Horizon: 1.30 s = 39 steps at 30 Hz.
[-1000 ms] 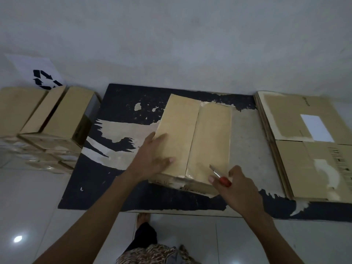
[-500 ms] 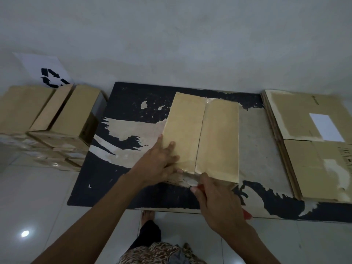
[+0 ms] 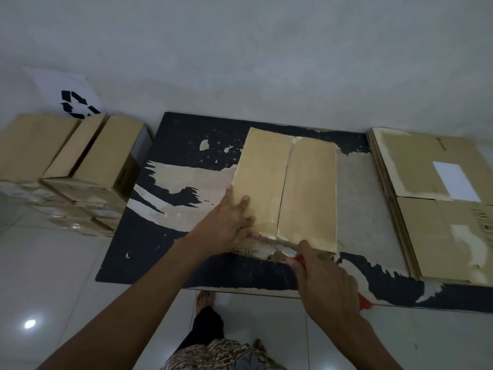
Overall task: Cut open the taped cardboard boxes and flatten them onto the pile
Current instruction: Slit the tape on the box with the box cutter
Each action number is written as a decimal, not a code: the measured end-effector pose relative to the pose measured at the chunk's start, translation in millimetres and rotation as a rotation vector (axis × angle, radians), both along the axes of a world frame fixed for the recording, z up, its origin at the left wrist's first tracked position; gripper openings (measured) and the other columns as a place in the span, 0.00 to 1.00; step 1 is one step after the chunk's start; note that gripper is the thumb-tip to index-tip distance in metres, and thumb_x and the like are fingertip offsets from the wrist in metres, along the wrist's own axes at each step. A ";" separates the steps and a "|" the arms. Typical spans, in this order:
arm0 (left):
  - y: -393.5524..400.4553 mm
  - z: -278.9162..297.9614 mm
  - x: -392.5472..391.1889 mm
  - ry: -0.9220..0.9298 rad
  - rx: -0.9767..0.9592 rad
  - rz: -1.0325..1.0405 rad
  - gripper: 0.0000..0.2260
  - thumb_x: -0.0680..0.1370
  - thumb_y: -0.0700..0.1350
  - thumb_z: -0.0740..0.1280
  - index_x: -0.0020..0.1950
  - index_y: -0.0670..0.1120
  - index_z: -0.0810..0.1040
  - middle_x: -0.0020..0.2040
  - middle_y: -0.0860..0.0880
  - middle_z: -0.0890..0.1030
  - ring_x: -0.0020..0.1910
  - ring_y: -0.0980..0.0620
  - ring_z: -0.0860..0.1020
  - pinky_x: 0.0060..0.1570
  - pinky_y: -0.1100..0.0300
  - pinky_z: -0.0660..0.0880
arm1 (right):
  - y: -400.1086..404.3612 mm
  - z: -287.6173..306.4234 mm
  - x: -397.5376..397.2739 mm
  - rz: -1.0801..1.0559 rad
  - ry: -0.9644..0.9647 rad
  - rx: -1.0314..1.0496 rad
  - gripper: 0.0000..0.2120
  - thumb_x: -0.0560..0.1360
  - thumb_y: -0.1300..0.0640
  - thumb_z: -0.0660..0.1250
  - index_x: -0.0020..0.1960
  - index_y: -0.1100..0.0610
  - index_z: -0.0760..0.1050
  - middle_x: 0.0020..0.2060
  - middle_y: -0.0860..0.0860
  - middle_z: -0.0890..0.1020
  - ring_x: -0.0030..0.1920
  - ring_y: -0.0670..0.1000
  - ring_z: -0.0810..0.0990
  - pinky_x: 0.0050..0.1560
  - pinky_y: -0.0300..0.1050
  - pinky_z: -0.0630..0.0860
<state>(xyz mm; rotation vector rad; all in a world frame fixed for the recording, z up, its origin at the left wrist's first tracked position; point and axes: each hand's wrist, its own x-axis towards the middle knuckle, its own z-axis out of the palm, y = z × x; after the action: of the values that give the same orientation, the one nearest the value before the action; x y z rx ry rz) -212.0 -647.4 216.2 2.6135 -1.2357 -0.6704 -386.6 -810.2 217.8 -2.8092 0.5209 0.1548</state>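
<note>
Head view: left hand (image 3: pixel 231 219) flat on the taped box (image 3: pixel 286 188), right hand (image 3: pixel 324 279), fingers curled round the red cutter (image 3: pixel 298 259), now slicing its six-o'clock edge, previously poised above.

tan box (image 3: pixel 288 188) on a black, patchy-worn mat (image 3: pixel 186 134); red-handled cutter (image 3: pixel 364 303); white tile floor (image 3: pixel 53 276).
</note>
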 end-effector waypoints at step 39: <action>-6.2 -1.4 -4.0 -0.006 0.001 0.032 0.22 0.84 0.53 0.57 0.74 0.44 0.71 0.81 0.44 0.52 0.78 0.36 0.36 0.77 0.43 0.49 | -16.5 6.7 3.5 0.062 0.025 0.010 0.08 0.83 0.42 0.51 0.50 0.45 0.61 0.36 0.46 0.78 0.36 0.50 0.78 0.40 0.49 0.78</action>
<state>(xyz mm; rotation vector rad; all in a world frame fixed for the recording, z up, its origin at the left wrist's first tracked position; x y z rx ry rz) -216.0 -653.6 214.8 2.6319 -1.1934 -0.6576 -383.1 -826.7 224.5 -2.8181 0.4375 0.2046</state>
